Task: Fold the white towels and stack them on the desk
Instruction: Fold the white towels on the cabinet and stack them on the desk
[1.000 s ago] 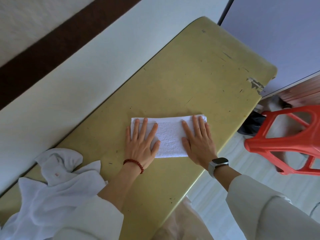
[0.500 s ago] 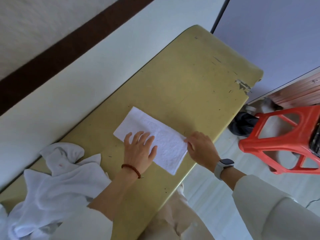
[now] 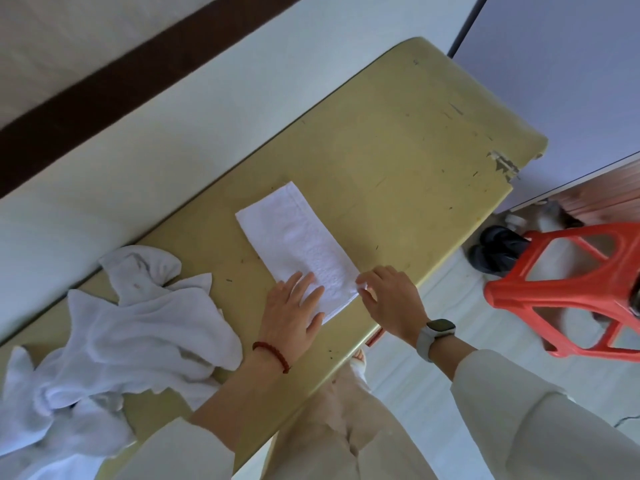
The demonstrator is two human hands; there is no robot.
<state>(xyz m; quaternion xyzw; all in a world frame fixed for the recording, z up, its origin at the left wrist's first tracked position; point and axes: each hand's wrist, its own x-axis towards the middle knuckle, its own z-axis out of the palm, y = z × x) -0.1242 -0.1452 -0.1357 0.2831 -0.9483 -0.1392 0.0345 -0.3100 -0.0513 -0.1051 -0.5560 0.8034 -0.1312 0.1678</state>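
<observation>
Under my left hand [image 3: 292, 311] sits the near end of the towel [image 3: 298, 250], a long folded strip running away from me on the desk [image 3: 398, 133]. Left fingers straight, pressing flat. Right hand [image 3: 391, 301] pinches the near right corner between thumb and fingertips. Next fold, my call: keep left as anchor, lift both near corners, carry them to the far edge, match hems before pressing the crease. Near end sits close to the desk lip, so watch for slip. Pile of loose towels [image 3: 114, 341] lies left of my left hand, still to fold. No containers visible; no stack started yet.
</observation>
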